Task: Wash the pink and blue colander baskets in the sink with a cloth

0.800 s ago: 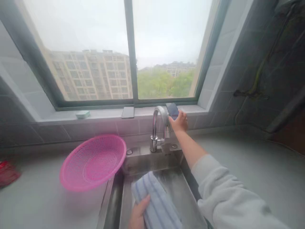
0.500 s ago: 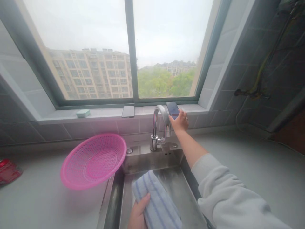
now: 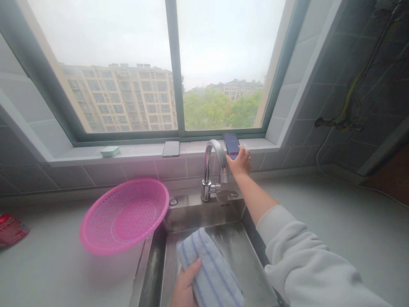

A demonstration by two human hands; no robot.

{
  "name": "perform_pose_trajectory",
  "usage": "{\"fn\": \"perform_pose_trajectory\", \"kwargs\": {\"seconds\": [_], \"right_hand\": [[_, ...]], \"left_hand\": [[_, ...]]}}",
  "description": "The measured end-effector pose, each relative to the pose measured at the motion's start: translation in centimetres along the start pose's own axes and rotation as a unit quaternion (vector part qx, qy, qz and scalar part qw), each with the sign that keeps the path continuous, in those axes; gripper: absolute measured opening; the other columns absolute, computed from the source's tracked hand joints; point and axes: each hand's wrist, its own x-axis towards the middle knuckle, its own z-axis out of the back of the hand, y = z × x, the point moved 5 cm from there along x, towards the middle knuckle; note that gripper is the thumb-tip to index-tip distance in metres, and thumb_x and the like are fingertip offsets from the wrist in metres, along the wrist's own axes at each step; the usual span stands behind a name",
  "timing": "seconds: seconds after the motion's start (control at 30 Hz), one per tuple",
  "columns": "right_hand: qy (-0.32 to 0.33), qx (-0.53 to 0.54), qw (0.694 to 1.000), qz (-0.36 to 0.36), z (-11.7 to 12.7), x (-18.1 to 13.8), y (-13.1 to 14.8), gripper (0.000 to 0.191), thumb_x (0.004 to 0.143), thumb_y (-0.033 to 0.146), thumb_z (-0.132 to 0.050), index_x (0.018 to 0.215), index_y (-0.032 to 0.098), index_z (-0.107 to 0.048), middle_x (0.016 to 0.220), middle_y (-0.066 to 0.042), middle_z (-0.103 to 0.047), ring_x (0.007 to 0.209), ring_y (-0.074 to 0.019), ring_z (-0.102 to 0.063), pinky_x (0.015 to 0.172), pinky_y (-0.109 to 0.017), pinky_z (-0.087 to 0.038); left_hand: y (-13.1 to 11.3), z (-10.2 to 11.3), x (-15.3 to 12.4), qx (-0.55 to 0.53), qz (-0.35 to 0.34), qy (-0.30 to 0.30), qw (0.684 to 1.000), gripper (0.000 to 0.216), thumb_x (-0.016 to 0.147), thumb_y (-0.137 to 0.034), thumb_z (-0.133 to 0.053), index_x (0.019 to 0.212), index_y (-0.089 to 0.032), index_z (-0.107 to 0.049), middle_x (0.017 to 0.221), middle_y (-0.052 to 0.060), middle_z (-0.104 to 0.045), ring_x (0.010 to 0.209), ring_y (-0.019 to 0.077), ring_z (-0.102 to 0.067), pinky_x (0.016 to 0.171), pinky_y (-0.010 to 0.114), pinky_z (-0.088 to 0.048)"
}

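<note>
My left hand (image 3: 187, 281) is closed on a folded white towel with blue stripes (image 3: 209, 268), thumb on top, above the steel sink (image 3: 249, 256). Stretched out past the faucet (image 3: 209, 170), my right hand (image 3: 242, 161) grips the lower end of a smartphone (image 3: 231, 145) at the windowsill. The phone's screen faces me and looks bluish, with a reddish strip near the bottom. Whether the phone still rests on the sill I cannot tell.
A pink plastic colander (image 3: 128, 217) stands left of the sink. On the windowsill (image 3: 143, 150) lie a second, pale phone-like slab (image 3: 171, 149) and a light green block (image 3: 110, 151). A red container (image 3: 12, 230) sits on the far-left counter. Pipes (image 3: 341, 123) run along the right wall.
The phone in my right hand has tipped up slightly, and its screen now looks brighter and bluer, with a reddish strip. My left hand and the towel have stayed put.
</note>
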Motion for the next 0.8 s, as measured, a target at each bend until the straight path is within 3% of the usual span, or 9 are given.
{"fn": "perform_pose_trajectory", "kwargs": {"seconds": [0.37,0.8], "right_hand": [[0.002,0.007,1.0,0.0,-0.44,-0.06,-0.09,0.071,0.084,0.045,-0.07,0.144,0.024,-0.039,0.145,-0.017,-0.045,0.119,-0.0351,-0.054,0.098,-0.051,-0.049],[0.01,0.005,1.0,-0.007,0.06,-0.06,0.18,0.073,0.084,0.046,-0.07,0.146,0.025,-0.037,0.145,-0.017,-0.045,0.118,-0.0357,-0.055,0.095,-0.051,-0.051]], "left_hand": [[-0.01,-0.12,-0.33,-0.005,0.011,0.013,1.0,0.078,0.081,-0.025,-0.077,0.151,-0.018,-0.044,0.121,0.016,-0.076,0.116,0.0404,-0.071,0.107,0.054,-0.049],[-0.06,-0.25,-0.5,-0.005,0.015,0.001,1.0,0.073,0.078,-0.027,-0.08,0.145,-0.018,-0.052,0.119,0.016,-0.076,0.116,0.0421,-0.07,0.108,0.054,-0.048]]}}
